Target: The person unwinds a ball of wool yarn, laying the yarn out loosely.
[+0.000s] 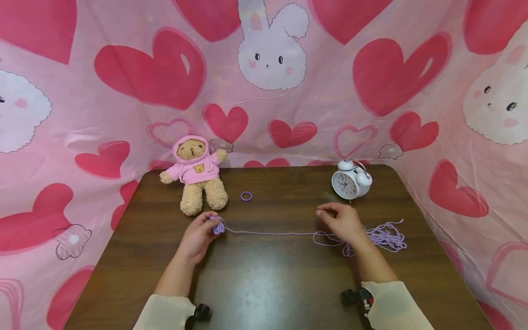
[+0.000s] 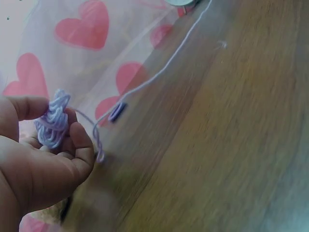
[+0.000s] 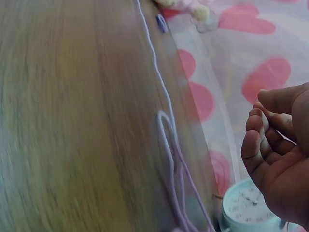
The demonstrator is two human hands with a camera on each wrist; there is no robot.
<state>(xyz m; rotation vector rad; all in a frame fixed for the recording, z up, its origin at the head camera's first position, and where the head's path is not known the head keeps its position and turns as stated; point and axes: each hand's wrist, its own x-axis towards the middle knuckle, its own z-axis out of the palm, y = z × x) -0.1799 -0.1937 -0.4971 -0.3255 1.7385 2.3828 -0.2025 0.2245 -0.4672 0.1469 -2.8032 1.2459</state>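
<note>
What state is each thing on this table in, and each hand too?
Left hand: pinching the yarn bundle.
Yarn bundle: wound up, in the fingers.
Yarn strand: drawn out, nearly straight.
Yarn pile: loose, unwound.
Right hand: fingers bent, holding nothing.
Purple ring: lying on the table.
Teddy bear: hood up.
Alarm clock: upright.

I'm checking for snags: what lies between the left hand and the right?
In the head view, one lilac yarn strand runs across the tabletop from the left hand toward the right hand.
</note>
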